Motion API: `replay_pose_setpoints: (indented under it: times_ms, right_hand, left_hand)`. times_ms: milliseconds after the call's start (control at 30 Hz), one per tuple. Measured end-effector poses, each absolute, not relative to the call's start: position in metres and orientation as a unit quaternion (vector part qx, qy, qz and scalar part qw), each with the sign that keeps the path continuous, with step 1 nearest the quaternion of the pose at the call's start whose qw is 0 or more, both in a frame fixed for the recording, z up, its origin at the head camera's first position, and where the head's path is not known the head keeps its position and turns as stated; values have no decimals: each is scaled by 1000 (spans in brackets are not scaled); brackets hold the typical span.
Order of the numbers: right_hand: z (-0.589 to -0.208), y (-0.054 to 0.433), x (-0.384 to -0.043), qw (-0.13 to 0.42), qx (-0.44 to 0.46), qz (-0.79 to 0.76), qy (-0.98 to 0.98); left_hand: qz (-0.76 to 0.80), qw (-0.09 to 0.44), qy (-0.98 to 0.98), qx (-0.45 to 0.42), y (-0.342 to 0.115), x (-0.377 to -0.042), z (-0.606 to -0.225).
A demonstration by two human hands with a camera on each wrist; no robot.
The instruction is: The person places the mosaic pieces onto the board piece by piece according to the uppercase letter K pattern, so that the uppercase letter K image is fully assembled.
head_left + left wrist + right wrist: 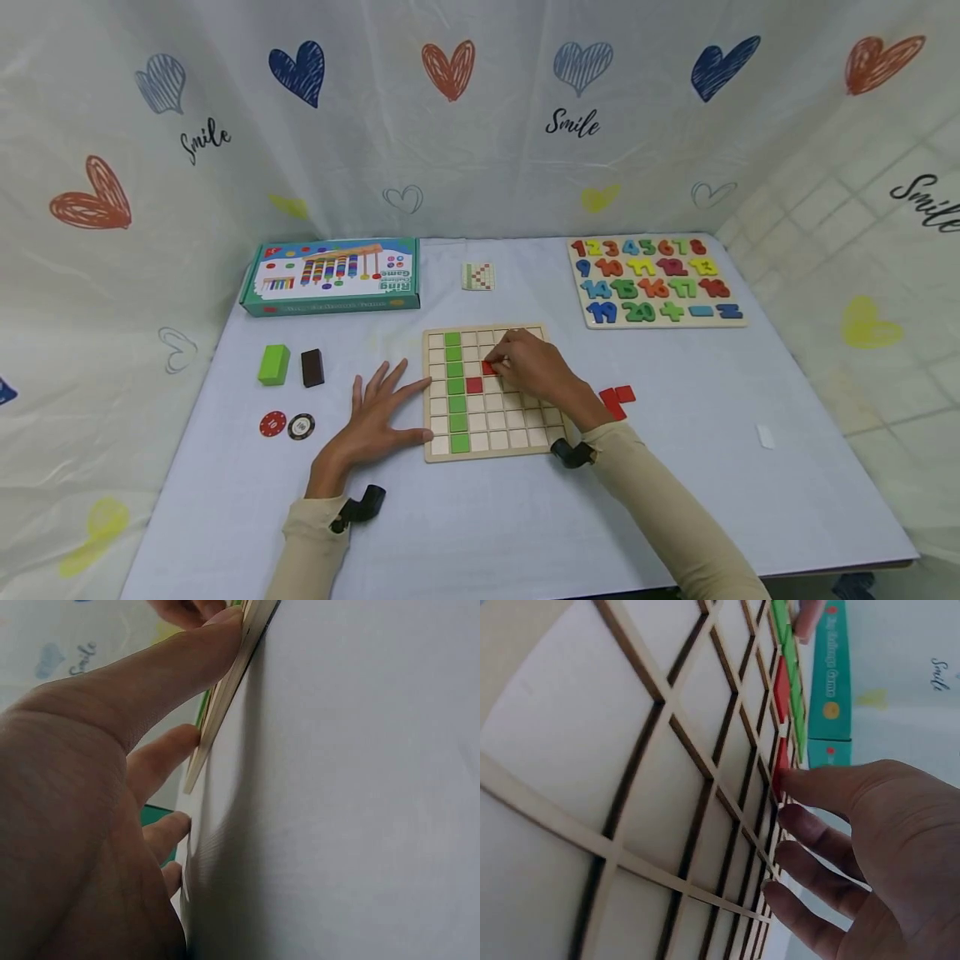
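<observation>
A wooden grid board (497, 420) lies at the middle of the table, with a column of green square tiles (456, 386) near its left side. One red tile (474, 385) sits in a cell beside that column. My right hand (536, 367) reaches over the board and pinches another red tile (488, 367), one cell up and to the right; in the right wrist view the thumb touches this tile (781, 761). With fingers spread, my left hand (372, 421) touches the board's left edge with thumb and index finger; the left wrist view shows the thumb on the rim (251, 645).
Loose red tiles (611, 404) lie right of the board. Behind it are a small pattern card (477, 277), a green game box (330, 307) and a number puzzle (660, 321). Left are a green block (273, 365), a dark block (312, 367), a red chip (272, 423) and a black chip (302, 427).
</observation>
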State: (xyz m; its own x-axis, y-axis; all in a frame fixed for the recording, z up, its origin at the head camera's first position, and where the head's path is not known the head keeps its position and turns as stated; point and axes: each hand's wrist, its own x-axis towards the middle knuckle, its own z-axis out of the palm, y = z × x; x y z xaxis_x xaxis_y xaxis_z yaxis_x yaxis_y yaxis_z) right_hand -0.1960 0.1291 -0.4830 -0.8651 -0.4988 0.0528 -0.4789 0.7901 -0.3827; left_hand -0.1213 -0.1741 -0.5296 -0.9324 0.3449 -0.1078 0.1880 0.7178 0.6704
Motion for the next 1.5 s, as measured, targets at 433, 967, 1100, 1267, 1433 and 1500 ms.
replay_pose_setpoints:
  times_ms: [433, 967, 1100, 1267, 1433, 1500]
  right_hand:
    - [-447, 208, -194, 90, -187, -185, 961]
    - [-444, 295, -172, 233, -146, -201, 940]
    - [-450, 299, -173, 224, -146, -209, 941]
    - [-454, 303, -174, 225, -143, -221, 938]
    - [-459, 306, -176, 234, -142, -233, 933]
    - [-461, 307, -176, 237, -141, -239, 931]
  left_hand:
    - [350, 106, 919, 146, -176, -124, -528]
    - [350, 106, 919, 145, -175, -123, -528]
    - [353, 105, 919, 145, -174, -123, -528]
    - [351, 104, 919, 147, -174, -123, -529]
    - [350, 109, 919, 146, -174, -123, -532]
    - [350, 109, 919, 145, -174, -122, -532]
